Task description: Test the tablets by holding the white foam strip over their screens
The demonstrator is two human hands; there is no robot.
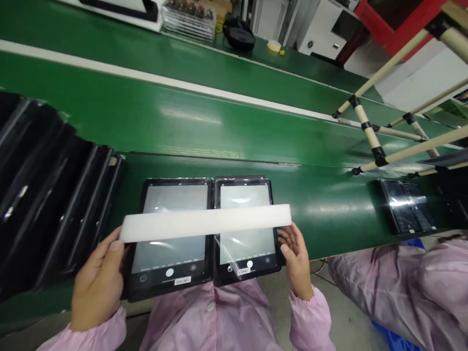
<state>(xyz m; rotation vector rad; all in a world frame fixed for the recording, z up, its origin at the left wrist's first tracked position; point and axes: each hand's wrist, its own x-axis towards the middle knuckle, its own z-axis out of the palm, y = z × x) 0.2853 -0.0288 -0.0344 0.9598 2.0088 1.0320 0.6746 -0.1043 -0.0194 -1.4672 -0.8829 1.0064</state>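
Note:
A long white foam strip stretches sideways across two tablets, hiding the middle of both screens. My left hand grips its left end, the thumb lying along the near side. At the other end, my right hand has its curled fingers against the strip's lower corner, partly hidden behind it; the thumb sits lower, near the tablet edge. Both the left tablet and the right tablet have lit, pale screens with a round white button, and a small label near the bottom edge. A clear film covers them.
Dark, glossy flat units stand in a row at the left. More tablets lie at the right, beside a person in a pink sleeve. A cream pipe frame rises over the green bench. Tape lies at the back.

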